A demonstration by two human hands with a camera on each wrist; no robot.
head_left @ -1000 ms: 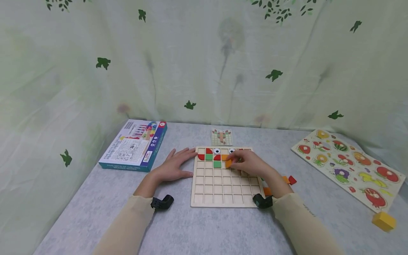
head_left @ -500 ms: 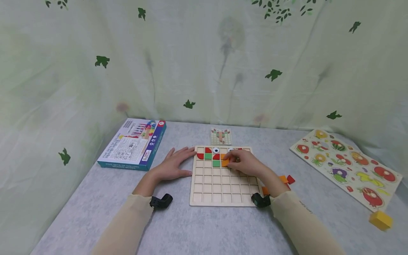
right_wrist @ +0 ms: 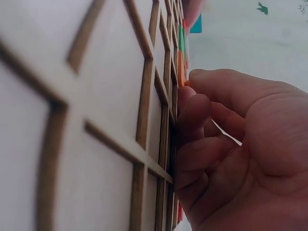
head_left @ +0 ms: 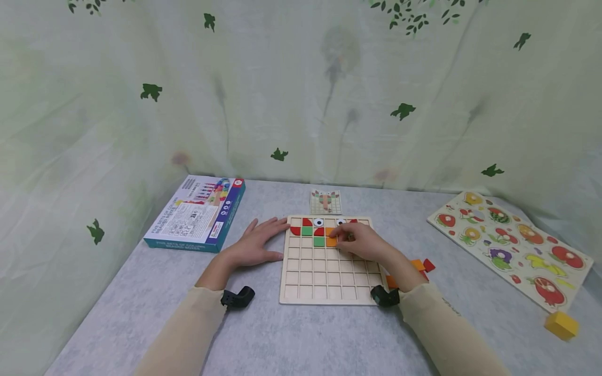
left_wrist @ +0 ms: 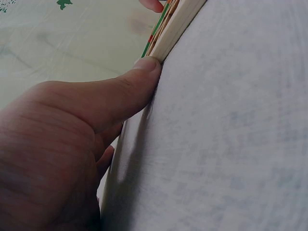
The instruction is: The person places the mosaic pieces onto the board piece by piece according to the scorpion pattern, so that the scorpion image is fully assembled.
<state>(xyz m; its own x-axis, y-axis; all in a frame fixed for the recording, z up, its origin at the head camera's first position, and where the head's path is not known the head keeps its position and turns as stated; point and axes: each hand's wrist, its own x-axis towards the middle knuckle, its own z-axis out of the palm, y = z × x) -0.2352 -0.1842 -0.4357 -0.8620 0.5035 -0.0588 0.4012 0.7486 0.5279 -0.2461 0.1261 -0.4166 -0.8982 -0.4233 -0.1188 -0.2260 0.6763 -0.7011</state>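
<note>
A wooden grid board (head_left: 312,279) lies on the table with red, green and orange tiles and eye tiles in its upper rows. My right hand (head_left: 362,240) is over the board's upper right part, its thumb and forefinger pinching an orange square tile (head_left: 331,242) at its right edge. That tile lies in a cell beside a green tile (head_left: 319,241). In the right wrist view the other fingers (right_wrist: 192,154) are curled against the grid. My left hand (head_left: 256,244) rests spread on the table, with its fingertips and thumb at the board's left edge.
Behind the board lies a small pattern card (head_left: 325,202). A blue-edged box (head_left: 195,214) is at the left. Loose orange and red tiles (head_left: 417,265) lie partly under the right forearm. Further right are a fruit puzzle board (head_left: 512,245) and a yellow block (head_left: 562,325).
The orange tile in my right hand has gone from tilted above the board to flat in a cell. My left hand has stayed at the board's edge.
</note>
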